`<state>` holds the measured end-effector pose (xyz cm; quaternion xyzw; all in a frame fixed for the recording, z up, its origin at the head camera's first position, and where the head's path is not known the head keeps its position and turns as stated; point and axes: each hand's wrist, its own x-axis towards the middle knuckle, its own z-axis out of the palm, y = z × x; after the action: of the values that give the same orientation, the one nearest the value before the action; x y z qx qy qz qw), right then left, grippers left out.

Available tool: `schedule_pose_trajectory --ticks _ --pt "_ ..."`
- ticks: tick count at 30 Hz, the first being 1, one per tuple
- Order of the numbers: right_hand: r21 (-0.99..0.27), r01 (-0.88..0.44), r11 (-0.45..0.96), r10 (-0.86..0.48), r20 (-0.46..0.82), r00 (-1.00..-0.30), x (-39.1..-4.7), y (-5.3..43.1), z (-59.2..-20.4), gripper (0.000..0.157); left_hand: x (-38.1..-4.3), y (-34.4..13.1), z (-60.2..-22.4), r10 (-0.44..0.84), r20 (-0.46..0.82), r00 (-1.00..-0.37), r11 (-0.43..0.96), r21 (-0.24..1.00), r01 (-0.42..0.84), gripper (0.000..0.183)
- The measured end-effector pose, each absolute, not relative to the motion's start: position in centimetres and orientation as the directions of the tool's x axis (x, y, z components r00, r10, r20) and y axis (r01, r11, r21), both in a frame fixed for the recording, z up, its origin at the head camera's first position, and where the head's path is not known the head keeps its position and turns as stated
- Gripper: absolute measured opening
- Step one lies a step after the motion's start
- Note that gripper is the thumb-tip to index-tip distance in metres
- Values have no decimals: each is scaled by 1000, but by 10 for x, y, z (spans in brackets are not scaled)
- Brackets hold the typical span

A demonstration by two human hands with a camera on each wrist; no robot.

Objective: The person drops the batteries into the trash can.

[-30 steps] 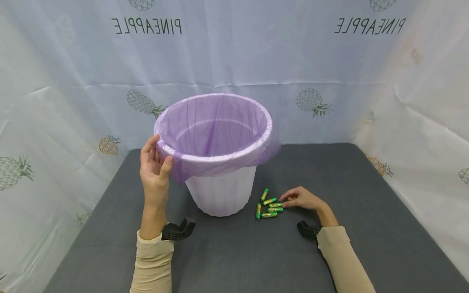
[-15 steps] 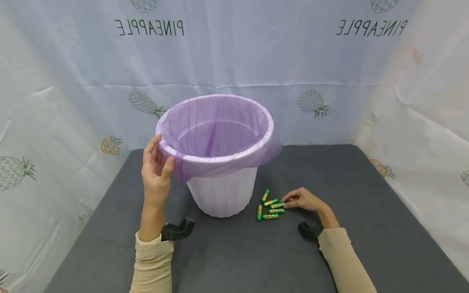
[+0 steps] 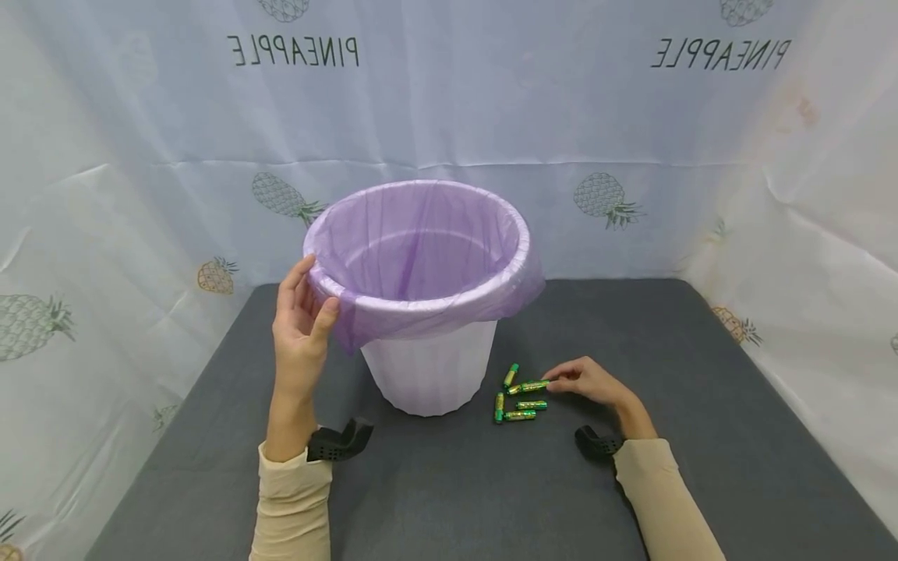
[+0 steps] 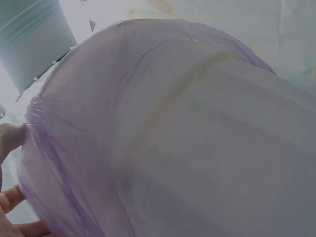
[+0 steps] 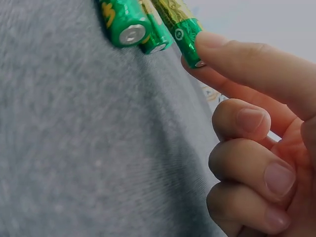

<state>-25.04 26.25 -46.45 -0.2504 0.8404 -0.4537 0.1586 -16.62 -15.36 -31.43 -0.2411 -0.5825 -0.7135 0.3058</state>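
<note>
A white trash bin [image 3: 428, 366] stands upright, lined with a thin purple bag [image 3: 421, 265] folded over its rim. My left hand [image 3: 300, 335] holds the bin at the left of the rim, thumb in front and fingers farther back, on the bag. Some of those fingers show at the edge of the left wrist view. Right of the bin, my right hand [image 3: 589, 382] pinches the end of a green and gold battery [image 3: 535, 386] between thumb and index finger. That battery [image 5: 185, 39] is tilted, its other fingers curled below. Several similar batteries [image 3: 520, 415] lie close by on the table.
A dark grey cloth covers the table [image 3: 449, 499]. Behind and at both sides hangs a pale curtain [image 3: 463, 93] printed with pineapples. Black camera mounts [image 3: 341, 441] are strapped at both wrists.
The right hand has drawn the pinched battery slightly up and away from the one below it. The left hand stays at the rim. The whole view has shifted a little.
</note>
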Motion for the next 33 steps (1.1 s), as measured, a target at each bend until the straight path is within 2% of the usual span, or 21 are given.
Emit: schedule_pose_trajectory --ticks 4,10,13,18,26,33 --pt "-843 -296 449 -563 -9 -826 -252 258 -461 24 -165 -159 -312 -164 696 -699 -108 692 714 47" --pt "-857 -304 416 -558 23 -829 -250 256 -450 23 -162 -166 -310 -150 630 -762 -183 739 648 46" --pt "-864 -318 390 -565 49 -824 -247 255 -443 22 -158 -168 -313 -117 621 -775 -155 760 632 50" --pt "-869 -354 347 -588 92 -804 -244 251 -433 22 -152 -166 -314 -88 642 -761 -120 752 648 52" --pt "-870 -365 332 -514 158 -843 -241 252 -414 24 -151 -158 -307 -195 606 -771 -101 769 631 41" --pt "-858 -374 353 -446 197 -873 -236 254 -397 24 -157 -158 -302 -283 602 -746 -84 760 645 27"
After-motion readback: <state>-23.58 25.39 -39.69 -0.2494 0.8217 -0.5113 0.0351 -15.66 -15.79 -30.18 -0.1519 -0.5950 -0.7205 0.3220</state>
